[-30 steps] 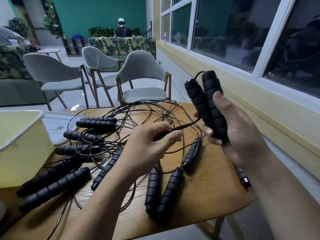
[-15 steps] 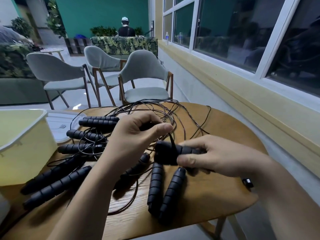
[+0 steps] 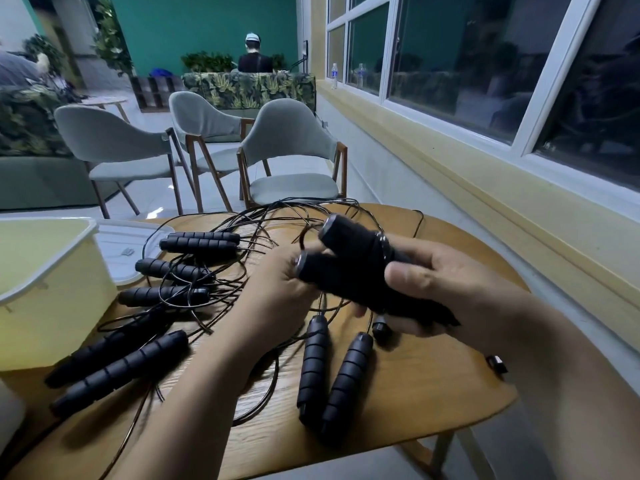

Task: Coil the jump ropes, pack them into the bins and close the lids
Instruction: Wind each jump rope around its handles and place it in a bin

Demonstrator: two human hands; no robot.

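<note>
R forearm enters from near right corner, angled up toward centre. Right hand (image 3: 453,292) wraps a pair of black foam jump-rope handles (image 3: 349,268), thumb laid across the top, fingers curled underneath. Handles are held side by side above the worktop (image 3: 415,393), end caps pointing far-left and slightly splayed.

L forearm rises from near centre. Left hand (image 3: 277,292) has its back to camera, up against the cap end of the lower handle. Its fingers are hidden behind the handles + motion blur, so can't tell if it grips anything.

Thin black cord tangle (image 3: 273,223) spreads over far half of worktop, running under both hands. Loose handles lie flat:
- near-centre pair (image 3: 332,375), just below the hands
- near-left pair (image 3: 114,362), beside the bin (image 3: 55,327)
- far-left handles (image 3: 201,240), lying in the cords

Bin stands open at left edge. Its white lid (image 3: 128,237) lies flat on the worktop just behind it.
</note>
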